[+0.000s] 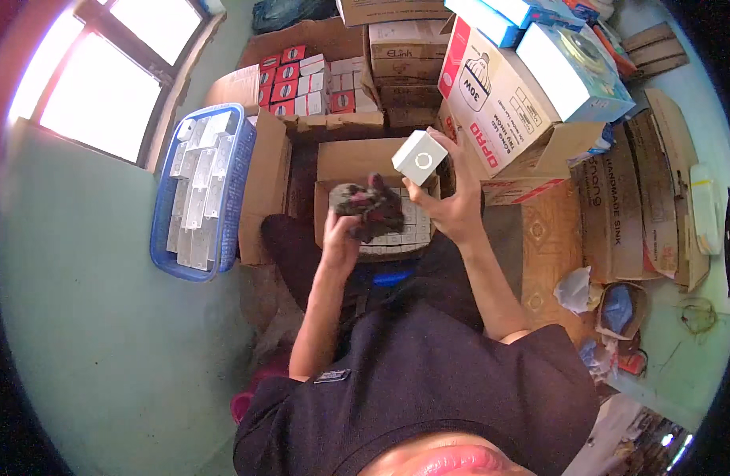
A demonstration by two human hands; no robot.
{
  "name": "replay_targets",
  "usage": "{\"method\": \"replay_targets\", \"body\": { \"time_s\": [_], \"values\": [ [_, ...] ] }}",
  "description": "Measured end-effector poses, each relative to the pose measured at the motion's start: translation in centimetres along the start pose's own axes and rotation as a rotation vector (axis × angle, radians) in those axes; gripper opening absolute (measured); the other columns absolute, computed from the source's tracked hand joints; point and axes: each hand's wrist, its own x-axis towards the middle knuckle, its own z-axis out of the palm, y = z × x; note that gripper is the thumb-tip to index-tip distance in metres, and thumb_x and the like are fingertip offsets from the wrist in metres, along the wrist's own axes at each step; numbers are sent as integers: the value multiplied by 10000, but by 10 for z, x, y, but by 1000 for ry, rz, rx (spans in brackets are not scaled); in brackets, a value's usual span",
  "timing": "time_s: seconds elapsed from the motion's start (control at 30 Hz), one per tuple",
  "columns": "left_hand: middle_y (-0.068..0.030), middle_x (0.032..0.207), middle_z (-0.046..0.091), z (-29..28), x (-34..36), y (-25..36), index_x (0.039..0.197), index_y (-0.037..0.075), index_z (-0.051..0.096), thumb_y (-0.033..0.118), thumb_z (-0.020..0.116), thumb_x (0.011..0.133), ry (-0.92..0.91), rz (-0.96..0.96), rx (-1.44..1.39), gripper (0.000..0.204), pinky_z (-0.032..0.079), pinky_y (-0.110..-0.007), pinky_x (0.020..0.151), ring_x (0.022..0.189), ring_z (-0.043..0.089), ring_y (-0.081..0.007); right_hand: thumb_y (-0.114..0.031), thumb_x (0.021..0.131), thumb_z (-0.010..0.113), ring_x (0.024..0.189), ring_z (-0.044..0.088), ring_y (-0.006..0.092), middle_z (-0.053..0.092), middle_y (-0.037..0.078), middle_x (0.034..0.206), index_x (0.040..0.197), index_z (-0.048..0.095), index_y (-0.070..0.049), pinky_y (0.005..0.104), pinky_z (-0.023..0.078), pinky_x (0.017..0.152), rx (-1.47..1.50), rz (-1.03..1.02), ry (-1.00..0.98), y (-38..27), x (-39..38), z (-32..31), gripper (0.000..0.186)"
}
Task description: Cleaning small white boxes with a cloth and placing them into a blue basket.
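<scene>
My left hand (343,238) is closed around a crumpled dark cloth (368,209) with reddish patches, a little blurred. In my right hand (457,197), a small white box (420,158) with a ring mark on its face is gripped between thumb and fingers. Cloth and white box are apart, side by side at about the same height. Below both hands stands an open cardboard box (339,161) holding rows of small white boxes (413,230). The cloth and my hands hide part of those rows.
On the left, a blue plastic basket (160,205) holds several clear-and-white cases. Behind is a carton (333,120) of red and white small boxes. A large printed carton (500,103) rises at the right, with a blue-and-white box (575,71) on top. Flattened cardboard (615,208) leans farther right.
</scene>
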Motion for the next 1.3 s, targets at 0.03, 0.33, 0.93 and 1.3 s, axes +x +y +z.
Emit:
{"method": "replay_targets", "body": {
  "time_s": [0.03, 0.33, 0.93, 1.3],
  "values": [
    [-154, 1386, 605, 9, -2, 14, 1459, 30, 482, 16, 563, 901, -13, 84, -12, 564, 511, -460, 1112, 1294, 607, -300, -130, 800, 865, 1178, 654, 231, 670, 146, 1294, 1424, 569, -23, 373, 496, 1062, 0, 3, 4, 6, -1, -3, 698],
    [-198, 1440, 590, 96, 19, 59, 1275, -8, 640, -26, 597, 752, -302, 675, 1079, 524, 485, -451, 1110, 1333, 593, -385, -38, 681, 885, 1420, 528, 387, 579, 204, 1484, 1435, 560, -42, 535, 393, 1207, -51, -85, -280, 10, -15, 12, 821],
    [-211, 1351, 669, 83, 32, 55, 1214, -7, 673, -57, 580, 692, -443, 598, 1037, 533, 447, -446, 1149, 1337, 606, -375, -58, 681, 885, 1334, 591, 409, 611, 239, 1417, 1427, 562, -3, 441, 508, 1109, -82, 35, -419, 20, -27, -3, 815],
    [-198, 1438, 615, 73, 39, 38, 1408, -17, 539, 54, 539, 859, -109, 241, 141, 554, 499, -437, 1117, 1335, 606, -292, -224, 1040, 613, 1334, 588, 256, 584, 128, 1476, 1534, 457, 12, 414, 490, 1117, 963, 594, -197, 30, -33, 9, 569]
  ]
}}
